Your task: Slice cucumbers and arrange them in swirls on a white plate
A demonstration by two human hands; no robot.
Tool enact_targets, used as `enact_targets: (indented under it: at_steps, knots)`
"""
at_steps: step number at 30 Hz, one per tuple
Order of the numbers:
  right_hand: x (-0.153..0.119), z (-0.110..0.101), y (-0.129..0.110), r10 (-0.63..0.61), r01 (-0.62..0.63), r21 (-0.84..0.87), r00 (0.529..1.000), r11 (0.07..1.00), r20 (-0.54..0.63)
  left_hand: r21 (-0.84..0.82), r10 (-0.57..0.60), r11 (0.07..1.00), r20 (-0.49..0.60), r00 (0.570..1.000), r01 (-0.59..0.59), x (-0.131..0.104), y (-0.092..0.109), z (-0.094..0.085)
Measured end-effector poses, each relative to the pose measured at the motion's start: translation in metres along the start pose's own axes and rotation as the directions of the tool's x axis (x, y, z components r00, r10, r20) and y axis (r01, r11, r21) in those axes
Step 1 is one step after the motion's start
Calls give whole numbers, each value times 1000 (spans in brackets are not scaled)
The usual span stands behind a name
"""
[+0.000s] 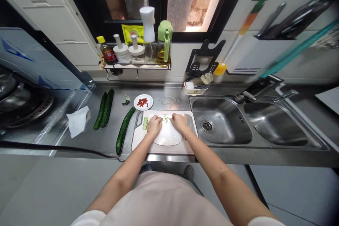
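Note:
A white plate (167, 137) lies on the cutting board (137, 141), and both of my hands are over its far part. Pale green cucumber slices (166, 118) sit between my fingertips at the plate's far side. My left hand (154, 126) is closed, fingers bent together; whatever it pinches is hidden. From the other side my right hand (179, 122) reaches in, fingertips pinched at a slice. On the board's left part, beside my left hand, stands a short row of overlapping cut slices (145, 123). A whole cucumber (125, 130) lies left of the board.
Behind the board is a small plate (143, 108) with red pieces, with cucumber scraps (126, 100) to its left. Two cucumbers (103, 109) and a paper towel (78, 122) lie farther left. A double sink (221, 122) adjoins the board's right. Bottles stand on a rack (137, 66).

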State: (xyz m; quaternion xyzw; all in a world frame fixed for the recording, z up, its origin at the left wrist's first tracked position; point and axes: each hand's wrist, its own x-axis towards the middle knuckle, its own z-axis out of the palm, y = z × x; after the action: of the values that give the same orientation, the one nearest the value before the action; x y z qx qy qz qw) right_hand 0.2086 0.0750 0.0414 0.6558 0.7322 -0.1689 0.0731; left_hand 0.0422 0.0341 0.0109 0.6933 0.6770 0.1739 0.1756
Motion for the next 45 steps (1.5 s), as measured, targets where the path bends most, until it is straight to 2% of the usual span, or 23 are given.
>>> enact_targets:
  at_steps: [5, 10, 12, 15, 18, 22, 30, 39, 45]
  knots:
    - [-7, -7, -1, 6, -5, 30, 999, 1000, -41, -28, 12, 1000, 11, 1000, -12, -4, 5, -2]
    - [-33, -15, -1, 10, 11, 140, 989, 990, -148, -149, -14, 989, -102, 995, -2, -16, -2, -10]
    - [-52, -13, 2, 15, 32, 217, 978, 976, -208, -196, -55, 980, -151, 987, 25, -27, -13, -15]
    - [-82, -1, 10, 22, 67, 336, 967, 939, -254, -231, -190, 963, -213, 958, 140, -45, -37, -22]
    - [-105, 15, 20, 60, 69, 418, 956, 906, -288, -223, -314, 938, -225, 922, 265, -62, -61, -26]
    - [-121, 31, 29, 119, 26, 478, 955, 878, -271, -171, -368, 926, -219, 904, 336, -73, -78, -28]
    - [-129, 36, 28, 118, 45, 504, 951, 862, -287, -76, -406, 914, -181, 896, 399, -65, -70, -31]
    - [-128, 40, 29, 106, 63, 519, 951, 852, -289, 10, -449, 890, -160, 879, 456, -56, -64, -20]
    - [-127, 44, 31, 101, 70, 525, 951, 848, -291, -12, -444, 894, -167, 880, 449, -55, -62, -17]
